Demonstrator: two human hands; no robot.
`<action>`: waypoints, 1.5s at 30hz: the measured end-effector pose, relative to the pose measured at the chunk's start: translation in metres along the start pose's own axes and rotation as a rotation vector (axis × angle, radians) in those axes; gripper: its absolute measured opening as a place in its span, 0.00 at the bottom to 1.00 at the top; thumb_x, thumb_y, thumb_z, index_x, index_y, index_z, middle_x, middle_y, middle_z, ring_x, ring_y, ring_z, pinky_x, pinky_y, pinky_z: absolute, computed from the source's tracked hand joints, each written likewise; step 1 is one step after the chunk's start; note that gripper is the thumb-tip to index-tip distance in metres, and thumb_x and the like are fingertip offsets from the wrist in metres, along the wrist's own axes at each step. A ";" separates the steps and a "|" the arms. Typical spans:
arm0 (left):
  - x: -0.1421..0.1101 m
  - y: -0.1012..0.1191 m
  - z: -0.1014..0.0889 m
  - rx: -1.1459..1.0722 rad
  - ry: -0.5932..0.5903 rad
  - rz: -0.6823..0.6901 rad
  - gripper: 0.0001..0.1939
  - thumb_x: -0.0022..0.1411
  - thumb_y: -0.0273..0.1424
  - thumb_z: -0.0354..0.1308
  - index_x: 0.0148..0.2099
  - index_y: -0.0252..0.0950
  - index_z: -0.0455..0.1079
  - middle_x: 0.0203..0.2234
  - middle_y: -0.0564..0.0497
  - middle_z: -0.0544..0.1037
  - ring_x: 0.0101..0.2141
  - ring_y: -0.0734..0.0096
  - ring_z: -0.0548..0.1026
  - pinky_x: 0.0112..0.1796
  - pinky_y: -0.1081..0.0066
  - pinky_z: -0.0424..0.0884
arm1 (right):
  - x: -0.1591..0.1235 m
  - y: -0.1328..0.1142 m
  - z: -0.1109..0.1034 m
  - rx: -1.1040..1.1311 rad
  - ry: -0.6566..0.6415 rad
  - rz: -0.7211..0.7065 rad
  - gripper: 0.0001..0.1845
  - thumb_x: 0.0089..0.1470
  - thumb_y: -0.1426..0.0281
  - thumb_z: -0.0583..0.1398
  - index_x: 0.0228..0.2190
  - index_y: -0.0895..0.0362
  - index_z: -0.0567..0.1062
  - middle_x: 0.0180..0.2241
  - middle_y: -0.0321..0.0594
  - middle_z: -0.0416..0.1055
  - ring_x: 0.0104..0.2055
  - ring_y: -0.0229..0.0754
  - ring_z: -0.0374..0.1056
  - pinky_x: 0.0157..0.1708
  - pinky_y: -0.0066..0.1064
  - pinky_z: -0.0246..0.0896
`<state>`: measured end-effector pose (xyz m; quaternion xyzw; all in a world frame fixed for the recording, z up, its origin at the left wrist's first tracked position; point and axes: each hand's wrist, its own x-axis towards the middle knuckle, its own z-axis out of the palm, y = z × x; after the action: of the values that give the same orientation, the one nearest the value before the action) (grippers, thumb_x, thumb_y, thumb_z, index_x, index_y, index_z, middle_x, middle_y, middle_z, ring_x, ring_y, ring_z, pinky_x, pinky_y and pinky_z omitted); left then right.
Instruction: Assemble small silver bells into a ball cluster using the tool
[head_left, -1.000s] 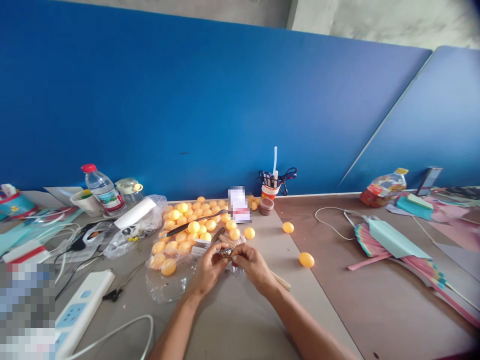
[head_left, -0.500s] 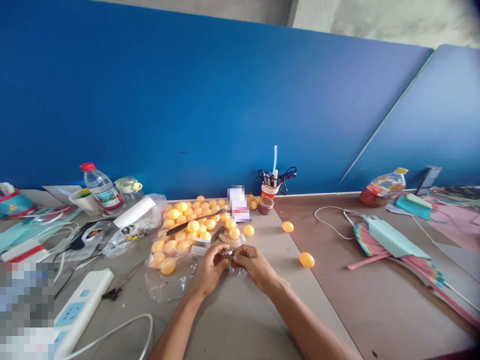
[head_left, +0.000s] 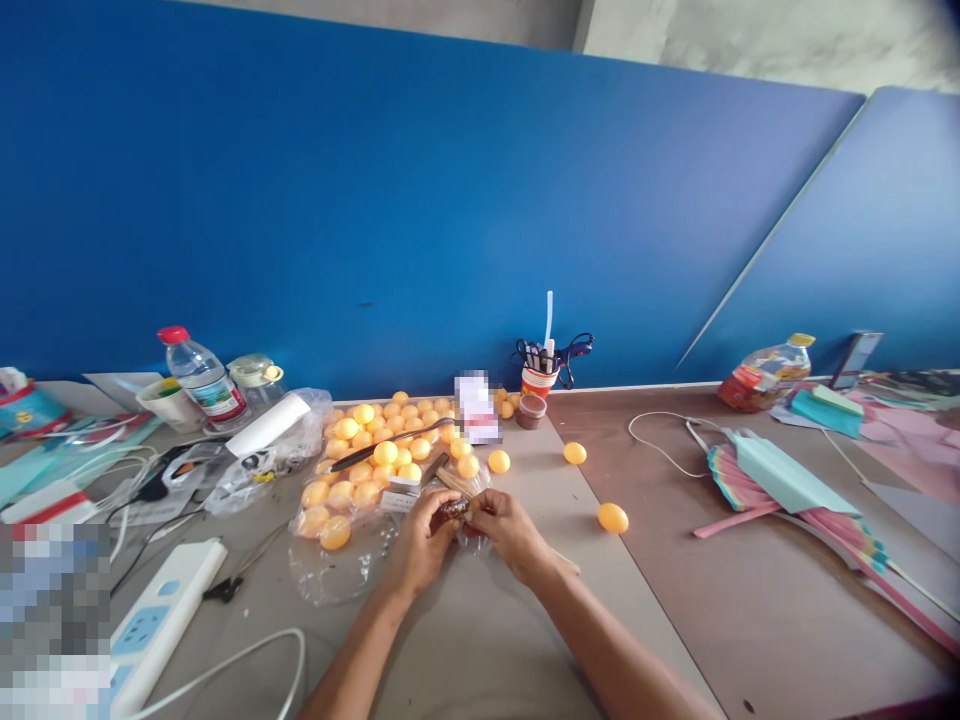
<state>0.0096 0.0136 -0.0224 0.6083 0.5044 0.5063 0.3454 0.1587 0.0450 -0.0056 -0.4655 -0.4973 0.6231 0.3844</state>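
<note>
A small, dark, shiny object with a speckled surface [head_left: 454,509] is held between my two hands; its kind is too small to make out. My left hand [head_left: 420,543] is closed around its left side, with thumb and fingers pinching it. From the right, my right hand [head_left: 511,532] pinches at its edge with thumb and forefinger. Clear plastic film [head_left: 474,543] lies under and between the hands. Just beyond them are brown wooden sticks [head_left: 454,480] and a pile of orange balls [head_left: 367,492], partly in a clear bag.
A black-handled tool [head_left: 360,458] lies across the balls. Loose balls sit to the right, one [head_left: 613,517] near the table seam. Left are a power strip [head_left: 161,625] and water bottle [head_left: 206,380]. A pen cup [head_left: 538,380] stands behind; a papercraft fan [head_left: 795,490] lies right.
My hands stay in almost the same place on the small dark object, with only slight shifts of the fingers. One loose orange ball beyond my right hand sits marginally further right.
</note>
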 end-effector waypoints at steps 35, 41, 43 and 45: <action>0.006 0.018 -0.017 -1.055 0.163 -0.331 0.14 0.51 0.33 0.68 0.40 0.37 0.72 0.35 0.49 0.82 0.40 0.61 0.80 0.46 0.59 0.72 | -0.011 -0.003 -0.004 -1.287 -0.229 -0.632 0.05 0.52 0.75 0.61 0.30 0.53 0.77 0.35 0.41 0.70 0.39 0.45 0.64 0.40 0.36 0.55; 0.007 0.018 -0.018 -1.043 0.160 -0.330 0.13 0.52 0.34 0.67 0.40 0.36 0.72 0.35 0.48 0.82 0.39 0.62 0.79 0.46 0.60 0.72 | -0.010 0.003 -0.002 -1.232 -0.200 -0.682 0.07 0.51 0.77 0.59 0.26 0.55 0.75 0.32 0.40 0.70 0.36 0.43 0.63 0.38 0.35 0.54; 0.007 0.017 -0.018 -1.048 0.165 -0.333 0.13 0.52 0.34 0.67 0.40 0.36 0.72 0.35 0.48 0.82 0.38 0.62 0.80 0.45 0.61 0.73 | -0.011 0.003 -0.002 -1.144 -0.186 -0.695 0.08 0.49 0.79 0.58 0.26 0.55 0.74 0.32 0.40 0.69 0.36 0.43 0.63 0.38 0.35 0.55; 0.007 0.017 -0.018 -1.047 0.170 -0.334 0.13 0.52 0.33 0.67 0.39 0.37 0.71 0.34 0.49 0.82 0.37 0.63 0.80 0.44 0.62 0.73 | -0.011 0.002 -0.002 -0.988 -0.168 -0.700 0.08 0.46 0.80 0.57 0.26 0.56 0.73 0.33 0.40 0.69 0.35 0.42 0.64 0.38 0.34 0.56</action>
<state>-0.0035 0.0142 -0.0004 0.2242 0.3013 0.6749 0.6352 0.1638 0.0346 -0.0060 -0.3467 -0.8796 0.1901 0.2644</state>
